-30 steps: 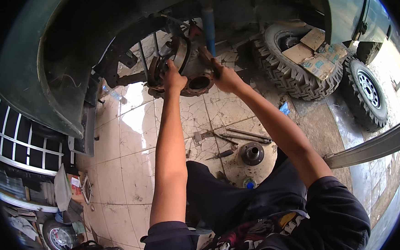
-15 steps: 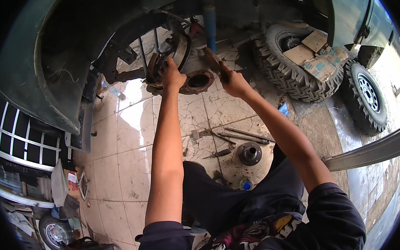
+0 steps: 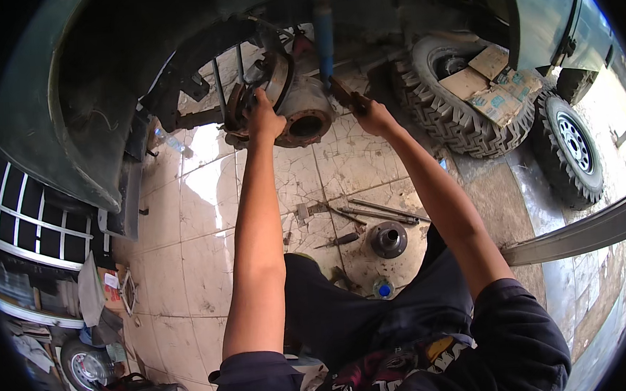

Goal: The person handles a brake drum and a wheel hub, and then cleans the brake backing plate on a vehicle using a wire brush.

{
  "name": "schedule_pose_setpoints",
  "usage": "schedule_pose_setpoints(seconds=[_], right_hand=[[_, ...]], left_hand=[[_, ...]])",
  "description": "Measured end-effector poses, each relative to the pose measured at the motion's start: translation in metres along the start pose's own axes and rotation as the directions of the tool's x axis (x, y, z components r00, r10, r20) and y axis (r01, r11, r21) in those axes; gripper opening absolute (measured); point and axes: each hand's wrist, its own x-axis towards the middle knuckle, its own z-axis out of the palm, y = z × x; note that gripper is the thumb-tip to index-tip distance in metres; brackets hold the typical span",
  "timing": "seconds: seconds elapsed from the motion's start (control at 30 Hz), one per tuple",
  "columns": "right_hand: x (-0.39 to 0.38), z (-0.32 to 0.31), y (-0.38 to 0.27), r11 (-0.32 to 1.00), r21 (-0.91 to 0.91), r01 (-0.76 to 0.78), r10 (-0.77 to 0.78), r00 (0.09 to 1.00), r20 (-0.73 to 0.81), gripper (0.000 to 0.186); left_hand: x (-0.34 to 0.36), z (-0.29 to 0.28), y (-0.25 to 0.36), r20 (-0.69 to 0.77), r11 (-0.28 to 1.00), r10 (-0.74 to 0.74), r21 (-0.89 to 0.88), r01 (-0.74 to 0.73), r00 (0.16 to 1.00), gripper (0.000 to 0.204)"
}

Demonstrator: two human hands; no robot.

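Rusty metal lay under the left hand (image 3: pixel 265 121): its fingers bent over the edge of the wheel-end assembly (image 3: pixel 302 96), probably bracing it, though I couldn't tell how firmly. Farther right, the right hand (image 3: pixel 378 117) was wrapped around a brown tool (image 3: pixel 345 93), its end just beside that assembly. Nearer the body than both hands, cracked tiles (image 3: pixel 290 175) bore a screwdriver (image 3: pixel 346 239), rods (image 3: pixel 404 218) and a flanged hub (image 3: pixel 391 248), seemingly kept within reach. Beyond the right hand, cardboard (image 3: pixel 495 105) topped a knobbly tyre (image 3: pixel 443 123).
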Motion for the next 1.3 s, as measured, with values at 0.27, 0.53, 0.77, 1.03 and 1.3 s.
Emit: schedule_pose_setpoints(seconds=[0.27, 0.53, 0.77, 1.03, 1.3], right_hand=[[0.026, 0.054, 0.027, 0.845, 0.463, 0.268, -0.23, 0.963, -0.137, 0.056], [0.03, 0.049, -0.018, 0.853, 0.465, 0.238, -0.193, 0.971, -0.142, 0.057], [-0.053, 0.046, 0.01, 0.943, 0.333, 0.024, 0.003, 0.997, -0.079, 0.051], [-0.017, 0.065, -0.018, 0.911, 0.39, 0.135, -0.006, 0.949, -0.315, 0.05], [-0.078, 0.111, 0.004, 0.834, 0.536, 0.132, 0.04, 0.954, -0.298, 0.053]], left_hand=[[-0.004, -0.006, 0.003, 0.025, 1.0, -0.026, 0.014, 0.025, 0.999, 0.089], [-0.002, -0.003, -0.008, -0.009, 0.998, -0.027, 0.065, 0.028, 1.0, 0.09], [-0.009, -0.006, -0.012, -0.09, 0.996, 0.022, 0.084, -0.015, 0.996, 0.078], [-0.004, -0.002, -0.003, -0.106, 0.995, 0.025, 0.102, -0.014, 0.994, 0.08], [-0.005, -0.002, -0.007, -0.111, 0.994, 0.03, 0.111, -0.018, 0.993, 0.077]])
